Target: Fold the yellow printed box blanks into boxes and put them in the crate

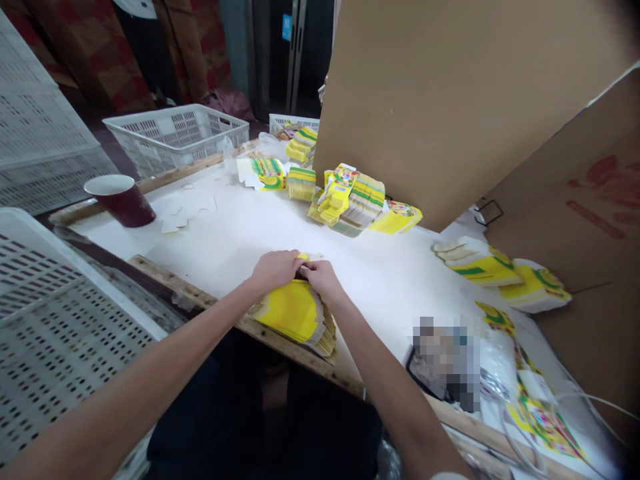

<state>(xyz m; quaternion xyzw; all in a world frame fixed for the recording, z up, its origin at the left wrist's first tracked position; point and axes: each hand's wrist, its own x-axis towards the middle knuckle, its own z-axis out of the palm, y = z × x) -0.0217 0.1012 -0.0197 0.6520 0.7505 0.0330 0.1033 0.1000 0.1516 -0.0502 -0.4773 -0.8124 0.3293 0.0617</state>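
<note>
A fanned stack of flat yellow cardboard cartons (pixel 290 310) lies at the table's near edge, between my forearms. Just beyond it my left hand (pixel 276 271) and my right hand (pixel 323 275) meet, fingers closed together on a small yellow-and-white carton (pixel 303 256). Most of that carton is hidden by my fingers. Farther back on the white tabletop stand bundled yellow-and-green cartons (pixel 367 200), with a single carton (pixel 340 190) leaning on their front.
A dark red cup (pixel 123 201) and paper scraps (pixel 176 220) are at the left. White plastic crates (pixel 175 130) stand beyond the table and a perforated one (pixel 75 320) beside me. Cardboard walls (pixel 425 87) rise behind. More cartons (pixel 480 261), a cable (pixel 515 440) and a blurred-out object (pixel 445 363) lie right.
</note>
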